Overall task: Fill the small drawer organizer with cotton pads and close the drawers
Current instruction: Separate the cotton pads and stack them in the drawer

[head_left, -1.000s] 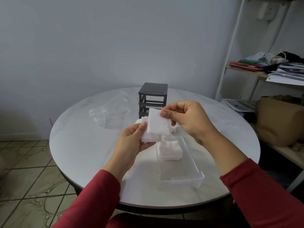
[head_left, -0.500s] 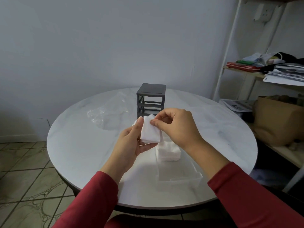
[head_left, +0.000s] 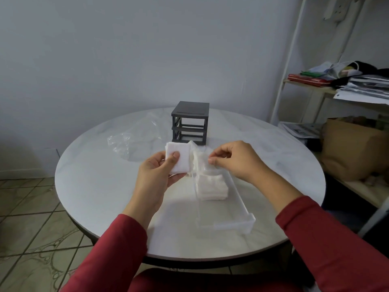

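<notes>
A dark grey drawer organizer frame (head_left: 190, 122) stands at the back of the round table, its slots without drawers. A clear plastic drawer (head_left: 231, 223) lies on the table in front of me with a stack of white cotton pads (head_left: 212, 187) inside. My left hand (head_left: 156, 174) holds a small stack of pads (head_left: 179, 159) upright, thumb on its front. My right hand (head_left: 235, 161) pinches a single pad (head_left: 200, 163) over the far end of the drawer.
A crumpled clear plastic bag (head_left: 134, 138) lies left of the organizer. The white marble table (head_left: 94, 186) is round. On the right stands a white shelf (head_left: 294, 81) with papers and clothes, and a brown paper bag (head_left: 355, 148) is beside it.
My hands have come apart: the right hand took one pad off the stack and brought it down to the right over the drawer. The left hand keeps the rest.
</notes>
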